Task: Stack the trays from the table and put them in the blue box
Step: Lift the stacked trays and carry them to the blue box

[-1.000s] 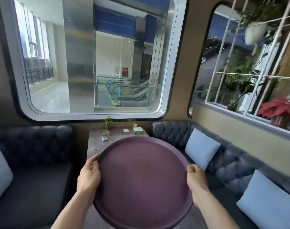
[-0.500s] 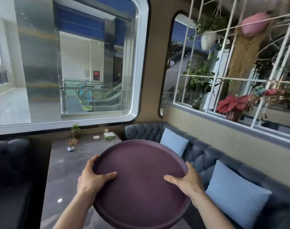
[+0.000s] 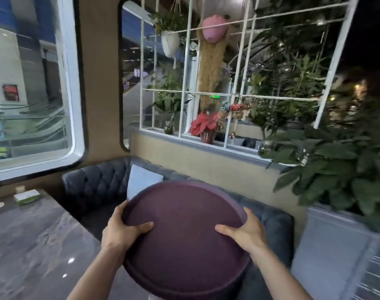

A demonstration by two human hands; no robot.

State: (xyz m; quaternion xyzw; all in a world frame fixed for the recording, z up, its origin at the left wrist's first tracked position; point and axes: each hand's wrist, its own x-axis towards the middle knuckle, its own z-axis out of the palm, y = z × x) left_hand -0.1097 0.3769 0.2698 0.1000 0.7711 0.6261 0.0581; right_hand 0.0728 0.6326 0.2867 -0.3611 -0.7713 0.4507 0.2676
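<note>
A round, dark purple tray hangs in the air in front of me, above the dark sofa, its flat face tilted toward the camera. My left hand grips its left rim with the thumb lying across the face. My right hand grips the right rim the same way. A second rim line shows along the tray's lower edge; whether it is one tray or a stack I cannot tell. No blue box is in view.
A grey marble table lies at the left with a small green box at its far end. The dark tufted sofa with a pale cushion runs beneath a ledge of potted plants. A leafy planter stands at the right.
My view has swung to the right, from the table and big window toward the sofa and plant wall. The tray came along in both hands, and my thumbs moved onto its face.
</note>
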